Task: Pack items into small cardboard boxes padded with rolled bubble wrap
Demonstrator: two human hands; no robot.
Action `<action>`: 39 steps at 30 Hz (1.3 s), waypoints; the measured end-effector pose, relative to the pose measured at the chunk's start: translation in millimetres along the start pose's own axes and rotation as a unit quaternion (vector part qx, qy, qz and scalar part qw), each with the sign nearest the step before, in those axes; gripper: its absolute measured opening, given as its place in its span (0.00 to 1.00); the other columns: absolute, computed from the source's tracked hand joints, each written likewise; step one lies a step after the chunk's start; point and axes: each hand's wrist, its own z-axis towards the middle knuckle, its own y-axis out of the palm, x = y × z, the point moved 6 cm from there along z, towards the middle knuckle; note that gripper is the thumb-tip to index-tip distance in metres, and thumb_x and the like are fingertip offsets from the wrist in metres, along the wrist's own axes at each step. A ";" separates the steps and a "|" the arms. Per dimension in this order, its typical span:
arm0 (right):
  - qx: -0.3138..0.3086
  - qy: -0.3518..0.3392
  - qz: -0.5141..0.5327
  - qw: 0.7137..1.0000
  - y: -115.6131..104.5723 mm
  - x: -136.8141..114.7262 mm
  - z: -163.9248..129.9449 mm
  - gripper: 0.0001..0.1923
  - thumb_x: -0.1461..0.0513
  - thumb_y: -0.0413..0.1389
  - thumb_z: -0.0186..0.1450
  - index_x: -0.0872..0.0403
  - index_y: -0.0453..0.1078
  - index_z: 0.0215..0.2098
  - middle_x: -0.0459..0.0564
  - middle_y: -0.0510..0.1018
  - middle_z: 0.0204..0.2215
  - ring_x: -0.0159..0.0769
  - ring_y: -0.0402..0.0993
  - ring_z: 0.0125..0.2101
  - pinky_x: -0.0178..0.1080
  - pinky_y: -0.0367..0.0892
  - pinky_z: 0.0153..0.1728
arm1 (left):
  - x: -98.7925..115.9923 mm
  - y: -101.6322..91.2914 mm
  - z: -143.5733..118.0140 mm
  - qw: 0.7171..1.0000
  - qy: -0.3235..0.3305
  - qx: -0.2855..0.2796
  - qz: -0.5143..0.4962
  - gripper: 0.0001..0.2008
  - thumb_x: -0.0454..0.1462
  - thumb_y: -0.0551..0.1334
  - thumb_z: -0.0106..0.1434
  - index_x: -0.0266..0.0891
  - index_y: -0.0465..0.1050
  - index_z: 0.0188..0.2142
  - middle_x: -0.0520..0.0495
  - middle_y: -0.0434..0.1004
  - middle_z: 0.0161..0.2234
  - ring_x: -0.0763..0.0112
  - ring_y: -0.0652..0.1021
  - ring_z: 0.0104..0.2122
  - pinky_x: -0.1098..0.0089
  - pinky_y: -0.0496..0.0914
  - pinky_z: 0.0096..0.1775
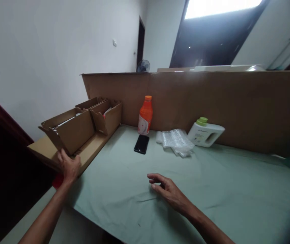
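Observation:
My left hand rests on the near edge of a flat cardboard sheet at the left of the table, its fingers curled over that edge. On the sheet stand two open cardboard boxes, a near one and a far one, with white items inside. My right hand hovers just above the pale green tablecloth with fingers apart and nothing in it. A black phone lies flat beyond it.
An orange bottle stands against a tall cardboard wall across the back. Crumpled bubble wrap and a white jug with a green cap lie to its right. Something red shows under the sheet.

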 end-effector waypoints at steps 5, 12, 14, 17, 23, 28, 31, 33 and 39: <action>0.020 -0.059 -0.086 0.994 -8.7 22.5 -21.8 0.14 0.60 0.57 0.61 0.50 0.80 0.43 0.51 0.85 0.41 0.42 0.82 0.40 0.41 0.76 0.39 | 84.2 66.7 -98.6 0.965 0.160 -0.189 -0.093 0.27 0.40 0.61 0.62 0.41 0.66 0.61 0.36 0.62 0.66 0.46 0.66 0.65 0.50 0.61 0.64; 0.193 -0.041 -0.203 0.959 -98.8 51.2 -2.9 0.16 0.65 0.55 0.61 0.52 0.78 0.46 0.56 0.81 0.52 0.46 0.74 0.55 0.49 0.69 0.55 | 204.1 130.4 -246.0 0.830 0.343 -0.431 -0.087 0.26 0.39 0.61 0.62 0.38 0.73 0.59 0.33 0.66 0.65 0.46 0.65 0.66 0.44 0.57 0.65; 0.239 -0.041 -0.228 0.943 -130.5 51.6 18.4 0.21 0.68 0.55 0.60 0.55 0.77 0.50 0.60 0.76 0.57 0.49 0.67 0.61 0.55 0.60 0.62 | 217.6 130.9 -260.9 0.822 0.357 -0.439 -0.062 0.25 0.40 0.59 0.65 0.38 0.71 0.61 0.33 0.62 0.67 0.47 0.61 0.68 0.43 0.51 0.67; 0.278 -0.051 -0.232 0.931 -164.2 52.2 61.5 0.26 0.72 0.56 0.56 0.58 0.75 0.53 0.65 0.68 0.64 0.55 0.57 0.66 0.59 0.49 0.65 | 223.8 127.6 -266.0 0.825 0.358 -0.432 -0.061 0.25 0.41 0.58 0.67 0.40 0.69 0.63 0.35 0.60 0.68 0.49 0.60 0.69 0.44 0.49 0.68; 0.350 -0.051 -0.139 0.925 -206.6 56.4 107.1 0.10 0.65 0.55 0.61 0.54 0.78 0.38 0.61 0.81 0.50 0.54 0.65 0.59 0.59 0.49 0.63 | 219.1 128.8 -263.2 0.839 0.343 -0.416 -0.075 0.24 0.40 0.60 0.65 0.43 0.71 0.61 0.38 0.64 0.67 0.50 0.63 0.67 0.43 0.53 0.67; 0.401 -0.050 -0.005 0.914 -224.5 49.1 41.3 0.21 0.49 0.53 0.65 0.54 0.76 0.46 0.54 0.82 0.44 0.46 0.74 0.45 0.49 0.67 0.50 | 204.3 133.7 -257.9 0.854 0.278 -0.403 -0.174 0.22 0.40 0.61 0.63 0.41 0.75 0.56 0.35 0.68 0.64 0.47 0.67 0.65 0.42 0.58 0.65; 0.376 -0.024 0.070 0.924 -198.5 49.8 -13.5 0.25 0.43 0.58 0.60 0.53 0.77 0.42 0.51 0.82 0.34 0.39 0.75 0.31 0.41 0.71 0.35 | 195.4 136.2 -245.3 0.858 0.124 -0.401 -0.297 0.28 0.46 0.64 0.61 0.40 0.72 0.59 0.34 0.69 0.63 0.47 0.69 0.63 0.46 0.61 0.64; 0.355 0.002 0.110 0.928 -169.2 57.2 -42.0 0.25 0.42 0.60 0.57 0.53 0.77 0.37 0.50 0.81 0.29 0.37 0.73 0.26 0.40 0.71 0.30 | 199.1 139.6 -243.9 0.812 -0.003 -0.433 -0.391 0.39 0.51 0.67 0.58 0.39 0.64 0.64 0.33 0.67 0.64 0.46 0.69 0.63 0.49 0.64 0.62; 0.323 0.058 0.152 0.932 -106.6 92.8 -82.4 0.23 0.44 0.62 0.56 0.54 0.75 0.36 0.51 0.80 0.28 0.39 0.75 0.26 0.41 0.72 0.28 | 239.4 146.2 -270.6 0.650 -0.213 -0.528 -0.503 0.48 0.54 0.73 0.48 0.31 0.63 0.62 0.44 0.78 0.37 0.65 0.79 0.36 0.67 0.72 0.40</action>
